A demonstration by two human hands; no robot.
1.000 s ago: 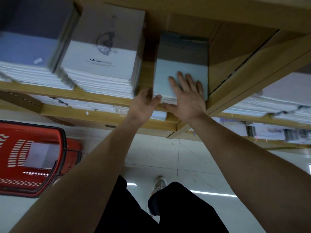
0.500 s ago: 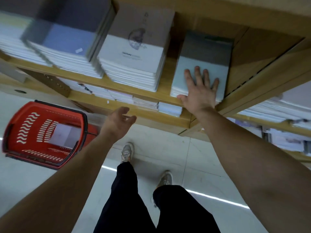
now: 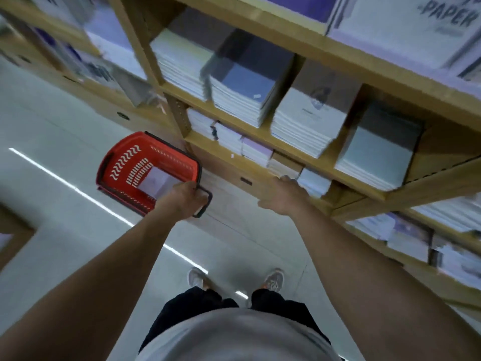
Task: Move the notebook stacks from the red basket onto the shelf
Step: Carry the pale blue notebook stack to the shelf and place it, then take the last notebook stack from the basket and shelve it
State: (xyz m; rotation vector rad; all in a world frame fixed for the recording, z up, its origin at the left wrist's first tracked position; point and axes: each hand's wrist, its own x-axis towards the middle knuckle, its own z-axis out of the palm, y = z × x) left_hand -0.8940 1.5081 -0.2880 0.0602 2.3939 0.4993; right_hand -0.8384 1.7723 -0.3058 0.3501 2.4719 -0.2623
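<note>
1. Floor (image 3: pixel 52 142): pale tiles with a bright strip of reflected light running across them on a slant.

2. Red basket (image 3: pixel 122 165): low down at the foot of the shelving, mouth up. Its long axis runs alongside the shelf front, far end to the upper left of the view and handle end towards the person. Whether it rests on the floor or hangs clear of it cannot be told.

3. Pale notebook stack (image 3: pixel 156 181): lies flat on the basket bottom at the handle end, cover up and partly hidden by the wrist. Which way its long side runs is not clear, nor how many notebooks it holds.

4. Left hand (image 3: pixel 186 200): arm stretched down, grip clamped on the black handle (image 3: pixel 207 204) at the basket's near end.

5. Right hand (image 3: pixel 285 200): back uppermost, thumb spread, fingers pointing at the front edge of the lower shelf board, just beside the small stacks (image 3: pixel 253 149) there. The fingertips are blurred, so whether the grip is apart or together cannot be told.

6. Shelf (image 3: pixel 329 162): wooden, carrying three stacks side by side, spines or edges to the front. They are blue-covered (image 3: pixel 244 84), white-covered (image 3: pixel 309 115) and grey-blue (image 3: pixel 377 157), the last against the right-hand divider.

7. Shoes (image 3: pixel 273 280): toes towards the shelving.
</note>
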